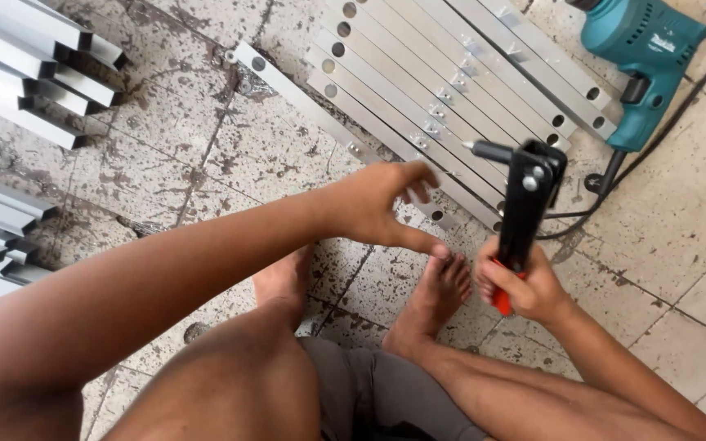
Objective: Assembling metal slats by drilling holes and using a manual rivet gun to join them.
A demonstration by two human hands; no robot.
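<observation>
right hand (525, 286) had its grip closed around the red-and-black handles of the rivet gun (526, 214), low on the handles, tool held clear above the floor (206, 139) and just in front of the bare feet. long axis of the rivet gun ran near vertical in the head view, handles down toward the person, head up and away; the nose stuck out sideways from the head toward the left, over the metal strips (451, 90). left hand (382, 204) hovered beside the nose with thumb and fingers curled in a loose pinch; couldn't tell whether it had hold of anything, a rivet would be too small to see. risks as i judged them: fingertips sat close to the nose, so a squeeze of the handles could nip them; a low one-handed hold meant the head could swing off line and seat crooked in a hole; strips lay loose and slanted on the floor and could slide under pressure. the drill (643, 61) and its cable (606, 184) lay right beside the work, easy to snag. more metal channels (26, 73) were stacked at far left, well apart.
</observation>
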